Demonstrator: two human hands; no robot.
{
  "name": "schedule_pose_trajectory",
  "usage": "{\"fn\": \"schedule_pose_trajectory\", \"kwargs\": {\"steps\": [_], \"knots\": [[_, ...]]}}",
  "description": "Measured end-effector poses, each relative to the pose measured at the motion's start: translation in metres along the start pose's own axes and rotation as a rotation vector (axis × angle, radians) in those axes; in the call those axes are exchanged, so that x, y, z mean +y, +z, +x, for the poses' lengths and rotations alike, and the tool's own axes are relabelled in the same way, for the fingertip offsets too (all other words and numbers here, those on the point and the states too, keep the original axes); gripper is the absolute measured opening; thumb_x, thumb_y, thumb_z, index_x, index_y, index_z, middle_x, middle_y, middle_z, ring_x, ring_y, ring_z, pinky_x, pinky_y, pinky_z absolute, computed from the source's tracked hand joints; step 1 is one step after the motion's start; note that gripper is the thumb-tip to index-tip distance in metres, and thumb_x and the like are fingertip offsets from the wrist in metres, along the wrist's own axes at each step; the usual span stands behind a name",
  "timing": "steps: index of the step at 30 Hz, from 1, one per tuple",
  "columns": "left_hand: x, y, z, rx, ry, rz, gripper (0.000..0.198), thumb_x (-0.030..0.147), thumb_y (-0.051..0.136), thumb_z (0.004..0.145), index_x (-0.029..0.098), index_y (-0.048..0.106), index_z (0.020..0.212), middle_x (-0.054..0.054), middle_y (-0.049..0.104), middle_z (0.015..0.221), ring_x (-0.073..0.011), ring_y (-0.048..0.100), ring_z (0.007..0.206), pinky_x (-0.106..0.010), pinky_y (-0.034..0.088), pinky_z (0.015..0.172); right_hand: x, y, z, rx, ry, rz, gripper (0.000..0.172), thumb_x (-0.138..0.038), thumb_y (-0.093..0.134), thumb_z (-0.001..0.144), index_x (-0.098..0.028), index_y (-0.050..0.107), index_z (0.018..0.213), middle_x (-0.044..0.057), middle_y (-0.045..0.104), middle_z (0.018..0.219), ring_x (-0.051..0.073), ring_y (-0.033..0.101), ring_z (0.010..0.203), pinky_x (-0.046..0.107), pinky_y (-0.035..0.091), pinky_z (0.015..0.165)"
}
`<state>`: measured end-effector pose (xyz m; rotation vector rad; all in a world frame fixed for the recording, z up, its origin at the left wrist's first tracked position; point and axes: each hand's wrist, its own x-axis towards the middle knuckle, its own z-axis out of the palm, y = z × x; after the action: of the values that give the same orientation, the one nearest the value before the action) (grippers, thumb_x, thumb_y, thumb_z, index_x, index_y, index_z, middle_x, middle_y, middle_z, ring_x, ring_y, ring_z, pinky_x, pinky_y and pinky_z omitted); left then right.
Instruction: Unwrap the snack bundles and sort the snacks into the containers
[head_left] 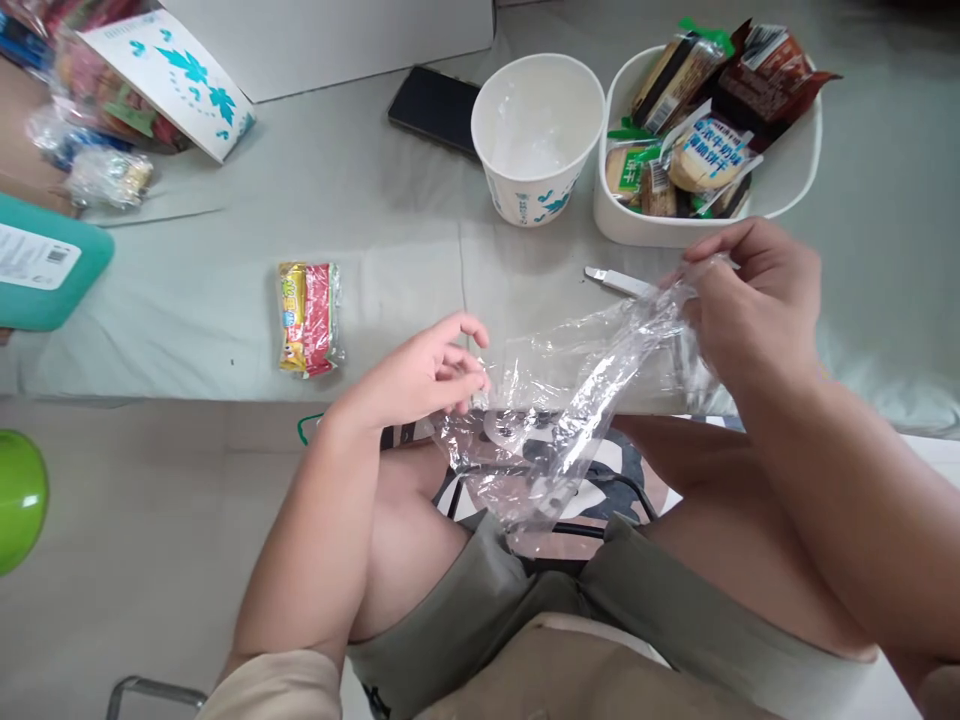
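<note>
Beige shirt [517,670] and grey shorts [427,600] lie closest, below a table [390,225] covered in pale grey-green cloth, its near edge crossing above the person's knees; light floor [150,490] shows at left, with a patterned mat [615,470] between the legs. One clear plastic sheet [592,390] hangs over the near edge of the table, its lower part in front of the lap. The right hand [757,295] grips its upper end between thumb and fingers; the left hand [435,370] has its fingers loosely bent at the other side, and whether they pinch the sheet I cannot tell. One white tool [619,282] lies just beyond, its right end behind the sheet. Toward the far edge stand one leaf-print cup [517,195] and, just right of it, one white tub [660,228] holding at least five snacks [705,155], overlapping too much to count surely. One phone [431,108] is partly hidden by the cup. Two packets [309,320], yellow and red, lie side by side near the table's near edge, left of the left hand. At the far left corner more packets [112,110] crowd against a white leaf-print container [169,75], their number unclear; one teal container [45,265] and a green object [19,500] are cut off by the view.
</note>
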<state>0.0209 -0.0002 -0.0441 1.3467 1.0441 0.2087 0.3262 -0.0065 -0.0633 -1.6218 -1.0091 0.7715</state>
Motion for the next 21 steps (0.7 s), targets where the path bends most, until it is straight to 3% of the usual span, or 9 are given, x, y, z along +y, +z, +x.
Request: {"fn": "schedule_pose_trajectory", "kwargs": {"steps": [2, 3, 6, 9, 13, 16, 21], "knots": [[0.000, -0.001, -0.001, -0.049, 0.005, 0.024, 0.016, 0.023, 0.065, 0.082, 0.023, 0.053, 0.094, 0.000, 0.073, 0.080, -0.0073, 0.057, 0.050, -0.019, 0.046, 0.046, -0.001, -0.002, 0.002, 0.020, -0.032, -0.002, 0.016, -0.011, 0.055, 0.067, -0.021, 0.064, 0.075, -0.002, 0.064, 0.062, 0.010, 0.053, 0.048, 0.024, 0.033, 0.043], [0.000, -0.001, 0.001, -0.017, 0.034, 0.028, 0.011, 0.022, 0.063, 0.082, 0.022, 0.054, 0.088, -0.001, 0.073, 0.080, -0.0070, 0.055, 0.049, -0.020, 0.044, 0.045, -0.001, -0.004, 0.003, 0.031, -0.063, 0.003, 0.017, -0.010, 0.055, 0.066, -0.021, 0.064, 0.074, -0.001, 0.066, 0.066, 0.011, 0.057, 0.053, 0.025, 0.035, 0.046], [-0.002, 0.000, 0.010, 0.237, 0.140, 0.006, 0.010, 0.021, 0.061, 0.081, 0.023, 0.052, 0.084, 0.000, 0.072, 0.080, -0.0069, 0.050, 0.047, -0.022, 0.041, 0.045, 0.001, -0.009, 0.007, 0.051, -0.209, 0.025, 0.019, -0.009, 0.053, 0.064, -0.021, 0.066, 0.072, 0.002, 0.072, 0.078, 0.015, 0.066, 0.074, 0.030, 0.047, 0.065], [-0.006, -0.002, 0.022, 0.425, 0.183, 0.004, 0.014, 0.021, 0.060, 0.081, 0.024, 0.049, 0.087, 0.001, 0.071, 0.080, -0.0070, 0.047, 0.047, -0.022, 0.038, 0.045, 0.001, -0.013, 0.007, 0.074, -0.342, 0.068, 0.017, -0.012, 0.053, 0.066, -0.023, 0.065, 0.070, 0.002, 0.074, 0.084, 0.018, 0.068, 0.084, 0.038, 0.050, 0.084], [-0.009, -0.008, 0.035, 0.583, 0.237, 0.050, 0.011, 0.018, 0.060, 0.081, 0.023, 0.050, 0.086, -0.001, 0.072, 0.080, -0.0107, 0.062, 0.065, -0.021, 0.043, 0.053, -0.009, -0.012, 0.000, 0.115, -0.447, 0.193, 0.012, -0.014, 0.053, 0.061, -0.024, 0.056, 0.063, 0.001, 0.072, 0.079, 0.023, 0.070, 0.089, 0.047, 0.052, 0.095], [-0.009, -0.013, 0.044, 0.682, 0.256, 0.077, 0.013, 0.013, 0.059, 0.080, 0.022, 0.052, 0.086, 0.000, 0.072, 0.081, -0.0122, 0.067, 0.074, -0.022, 0.048, 0.061, -0.018, -0.009, -0.006, 0.145, -0.500, 0.275, 0.011, -0.014, 0.053, 0.060, -0.025, 0.050, 0.061, 0.001, 0.068, 0.072, 0.023, 0.072, 0.084, 0.052, 0.053, 0.095], [-0.011, -0.024, 0.054, 0.807, 0.175, 0.011, 0.021, 0.006, 0.057, 0.079, 0.022, 0.055, 0.092, 0.002, 0.069, 0.079, -0.0072, 0.048, 0.051, -0.022, 0.036, 0.048, -0.027, -0.010, -0.015, 0.171, -0.510, 0.360, 0.014, -0.019, 0.055, 0.064, -0.024, 0.043, 0.060, -0.004, 0.050, 0.054, 0.019, 0.068, 0.061, 0.049, 0.057, 0.077]]}}
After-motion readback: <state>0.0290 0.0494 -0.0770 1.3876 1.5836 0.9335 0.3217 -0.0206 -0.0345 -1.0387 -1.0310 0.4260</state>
